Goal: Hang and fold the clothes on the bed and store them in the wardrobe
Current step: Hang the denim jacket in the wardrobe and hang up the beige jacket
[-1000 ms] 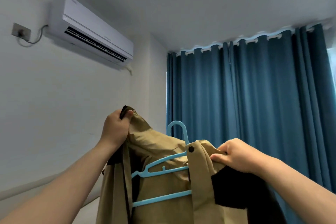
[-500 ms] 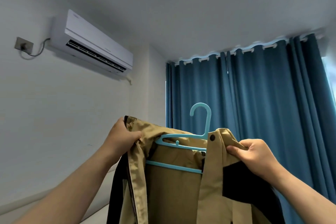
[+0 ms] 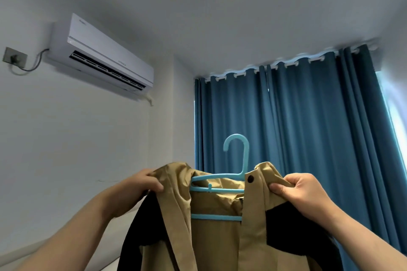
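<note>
Khaki jacket [image 3: 215, 240] with black panels sits on a light blue hanger [image 3: 217, 217], held up in the air before the blue curtain [image 3: 308, 127]. The left hand [image 3: 144, 185] closes its grip on the shoulder cloth at its side. The right hand [image 3: 301, 189] has its grip pinched on the collar edge, with the thumb on the front of the cloth.

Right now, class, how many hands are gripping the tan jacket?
2. The left hand grips the tan jacket at its left shoulder. The right hand pinches the right collar edge, beside the blue hanger. No other hands show.
</note>
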`<state>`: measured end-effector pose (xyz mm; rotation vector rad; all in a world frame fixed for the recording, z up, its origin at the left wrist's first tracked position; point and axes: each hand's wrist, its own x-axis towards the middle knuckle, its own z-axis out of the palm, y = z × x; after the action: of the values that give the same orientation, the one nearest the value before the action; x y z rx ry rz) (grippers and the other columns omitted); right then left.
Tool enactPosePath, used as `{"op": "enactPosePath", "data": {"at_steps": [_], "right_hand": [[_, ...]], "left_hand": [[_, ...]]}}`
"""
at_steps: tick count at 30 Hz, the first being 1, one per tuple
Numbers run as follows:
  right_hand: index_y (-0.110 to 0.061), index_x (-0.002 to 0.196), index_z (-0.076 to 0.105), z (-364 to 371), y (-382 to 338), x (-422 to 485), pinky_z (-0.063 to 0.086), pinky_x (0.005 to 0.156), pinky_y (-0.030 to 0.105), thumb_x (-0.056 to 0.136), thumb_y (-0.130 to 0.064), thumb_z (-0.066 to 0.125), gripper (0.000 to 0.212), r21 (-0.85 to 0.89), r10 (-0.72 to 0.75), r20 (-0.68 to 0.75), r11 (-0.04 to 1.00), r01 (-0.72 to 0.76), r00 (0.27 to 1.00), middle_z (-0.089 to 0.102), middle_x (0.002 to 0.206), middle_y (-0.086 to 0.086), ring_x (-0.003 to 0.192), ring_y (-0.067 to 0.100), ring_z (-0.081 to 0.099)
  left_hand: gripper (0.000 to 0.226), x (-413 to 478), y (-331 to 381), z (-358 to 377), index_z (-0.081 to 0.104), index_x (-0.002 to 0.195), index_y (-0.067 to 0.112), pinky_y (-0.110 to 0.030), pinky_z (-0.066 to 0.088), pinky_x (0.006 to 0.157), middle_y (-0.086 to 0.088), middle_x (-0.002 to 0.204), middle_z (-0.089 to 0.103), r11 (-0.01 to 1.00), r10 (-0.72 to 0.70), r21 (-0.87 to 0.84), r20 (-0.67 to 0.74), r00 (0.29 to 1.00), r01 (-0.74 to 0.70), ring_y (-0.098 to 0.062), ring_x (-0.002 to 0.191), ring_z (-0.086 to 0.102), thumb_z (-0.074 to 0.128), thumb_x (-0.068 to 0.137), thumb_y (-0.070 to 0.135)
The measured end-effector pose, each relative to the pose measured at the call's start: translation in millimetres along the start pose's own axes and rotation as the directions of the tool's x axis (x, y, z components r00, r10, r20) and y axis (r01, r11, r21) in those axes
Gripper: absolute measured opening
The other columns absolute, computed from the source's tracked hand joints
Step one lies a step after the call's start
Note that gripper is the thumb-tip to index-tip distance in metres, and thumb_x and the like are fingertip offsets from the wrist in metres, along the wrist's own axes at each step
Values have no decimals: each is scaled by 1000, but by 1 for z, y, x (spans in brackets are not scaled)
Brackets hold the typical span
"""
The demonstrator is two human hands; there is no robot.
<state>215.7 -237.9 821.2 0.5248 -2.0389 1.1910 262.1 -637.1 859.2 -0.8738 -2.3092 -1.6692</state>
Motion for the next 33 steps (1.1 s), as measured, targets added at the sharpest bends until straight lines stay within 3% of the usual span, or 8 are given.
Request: {"op": "enactPosePath", "data": {"at_steps": [4,7,9,12,15,18,25,33], "right_hand": [[-4,63,61,25,0,1,35,51,29,73,-42,82,44,-125,-2,69,992,10,998,50,49,-6,48,8,45],[-3,65,62,34,4,-1,36,54,31,74,-44,80,46,-140,10,94,990,3,996,50,51,-5,50,9,46],[-8,58,59,33,6,-4,34,52,29,76,-40,81,43,-108,20,92,994,-10,996,48,49,-7,48,7,43],[-18,48,57,26,11,-8,31,46,21,77,-32,82,40,-21,22,64,1000,-20,998,47,45,-9,45,5,41],[-10,52,59,23,13,-13,32,46,20,76,-26,82,38,20,26,59,999,-27,998,50,47,-7,46,6,43],[-8,54,61,27,20,-18,32,47,19,76,-24,83,35,37,31,53,999,-33,998,50,48,-6,46,6,43],[-14,71,69,30,21,-23,40,59,18,79,-20,78,14,136,67,243,985,-103,968,63,63,-3,61,6,53],[-10,83,72,40,-3,-7,55,70,31,90,-48,60,41,79,480,617,751,-656,624,74,92,15,76,25,70]], "left_hand": [[30,15,15,54,70,79,12,-26,44,68,5,71,62,861,111,508,-131,985,-29,-9,70,57,55,95,32],[37,18,18,84,70,79,13,-31,56,70,-8,88,74,983,78,-145,-252,965,-117,-23,83,71,42,102,20],[33,19,24,82,62,86,5,-40,59,68,-23,105,71,737,13,-640,-308,951,-217,-33,97,70,38,101,21],[46,12,16,57,67,70,10,-45,57,77,-21,109,70,597,56,-765,-259,964,-240,-35,101,69,43,97,37],[42,5,0,48,75,72,20,-29,55,69,-2,81,73,955,92,-258,-225,970,-150,-21,81,69,47,96,42],[26,4,-12,57,70,70,35,-6,46,61,15,74,69,882,87,472,-150,985,-6,2,72,65,59,92,28],[15,18,-51,69,60,100,30,-29,48,73,8,104,70,447,198,894,-105,975,6,-17,95,64,50,90,36],[15,8,-74,69,64,97,33,-26,51,62,14,87,70,372,465,919,-64,883,-129,-8,73,61,52,92,26]]}}
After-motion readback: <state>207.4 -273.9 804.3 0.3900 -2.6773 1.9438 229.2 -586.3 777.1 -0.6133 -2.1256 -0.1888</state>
